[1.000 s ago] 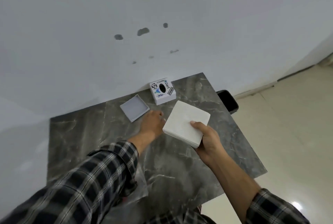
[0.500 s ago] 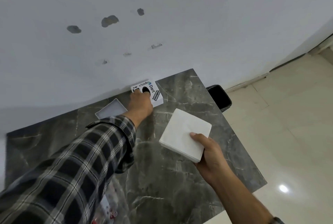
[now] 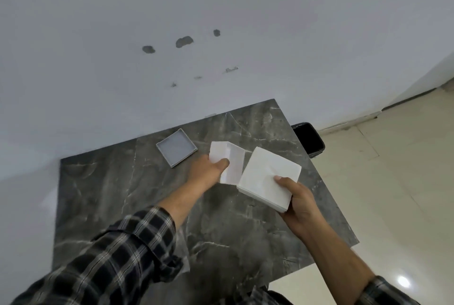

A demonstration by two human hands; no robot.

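My left hand (image 3: 208, 172) grips a small white box (image 3: 228, 160), tipped so its open inside faces me, lifted over the middle of the dark marble table (image 3: 137, 194). My thumb lies across the box's near wall. My right hand (image 3: 298, 200) holds a thick stack of white square napkins (image 3: 266, 177) by its near corner, thumb on top. The stack hovers just right of the box and overlaps its right edge. A grey square lid (image 3: 176, 147) lies flat on the table, behind and left of the box.
A white wall with dark patches rises right behind the table. A black bin (image 3: 310, 139) stands on the tiled floor past the table's right edge. Crumpled clear plastic (image 3: 183, 250) lies near the table's front, beside my left sleeve.
My left hand reached back to the printed box by the wall, took hold of it and brought it forward, turned over, next to the napkin stack. My right hand stayed about where it was.
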